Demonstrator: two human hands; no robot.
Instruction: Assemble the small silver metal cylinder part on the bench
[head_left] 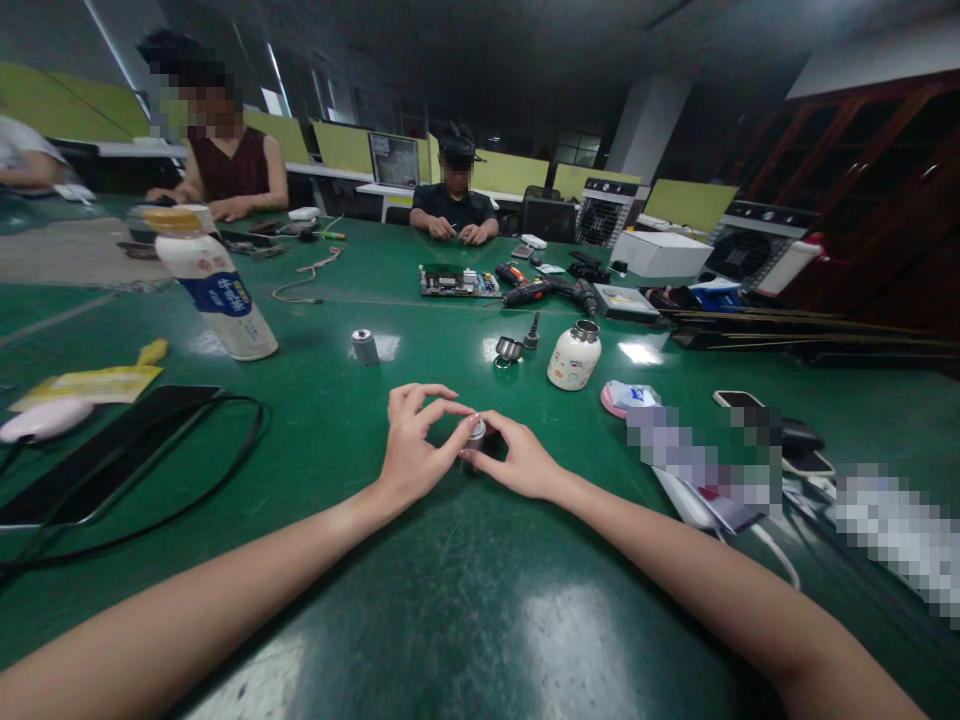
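1. Here's writing first: the tilted-looking drink bottle wears a dark blue label with pale characters, too blurred for me to read.
2. Across on the right, the squat cream flask carries tiny coloured pictures and a line of lettering (too small to make out from here). Its neck is a bare metal ring, uncovered.
3. Now the centre – a small metal cylinder, greyish and round-topped, stands between the two hands on the table, nearer to the person than the flask.
4. Left hand: thumb and forefinger close in on the cylinder's top edge, gripping it, while the other fingers arch loosely, half open.
5. Right hand: a pinch, thumb low and forefinger high on that same cylinder, the remaining fingers out of sight.
6. Beyond the left hand, a second cylinder stands upright – dull silver, straight-sided, apart from everything.
7. Left of the flask sits a shiny metal fitting with a ring, all on glossy, scuffed green.
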